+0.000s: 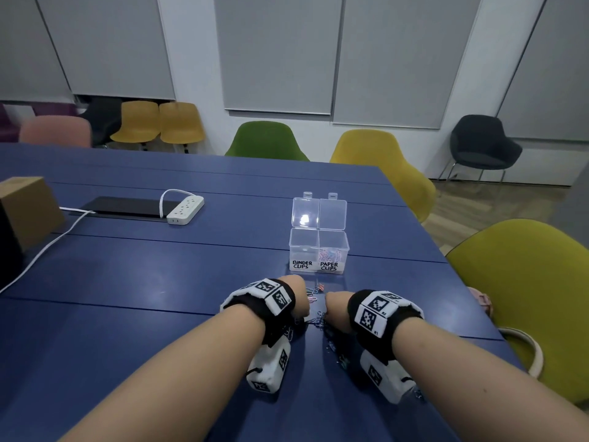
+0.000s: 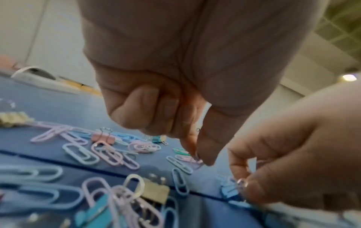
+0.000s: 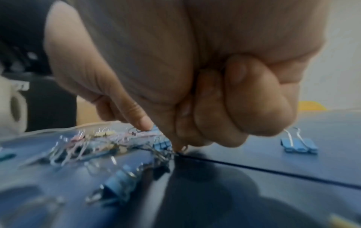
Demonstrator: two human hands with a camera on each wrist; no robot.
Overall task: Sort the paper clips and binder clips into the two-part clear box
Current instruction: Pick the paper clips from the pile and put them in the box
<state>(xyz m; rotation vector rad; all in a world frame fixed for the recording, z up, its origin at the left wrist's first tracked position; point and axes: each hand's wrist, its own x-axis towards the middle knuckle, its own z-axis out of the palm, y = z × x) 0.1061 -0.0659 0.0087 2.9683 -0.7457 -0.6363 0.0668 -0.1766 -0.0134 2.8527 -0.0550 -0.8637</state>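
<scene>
Clear two-part box [image 1: 318, 250] at twelve o'clock on the blue worktop [image 1: 159, 282], twin lids tipped back open; left cell labelled BINDER CLIPS, right cell labelled PAPER CLIPS and holding pastel clips. Pastel paper clips [image 2: 82, 154] strewn flat at six o'clock of the box, pink binder clip [image 2: 103, 137] and blue binder clips [image 3: 299, 145] lying among them.

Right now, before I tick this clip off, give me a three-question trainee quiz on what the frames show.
1. True or false: the box lids are shut.
2. Which labelled half already holds clips?
3. Where are the loose clips: A) on the table by both hands, B) on a chair, C) on the power strip?

Key: 1 false, both lids stand open. 2 the half marked PAPER CLIPS. 3 A.
</scene>
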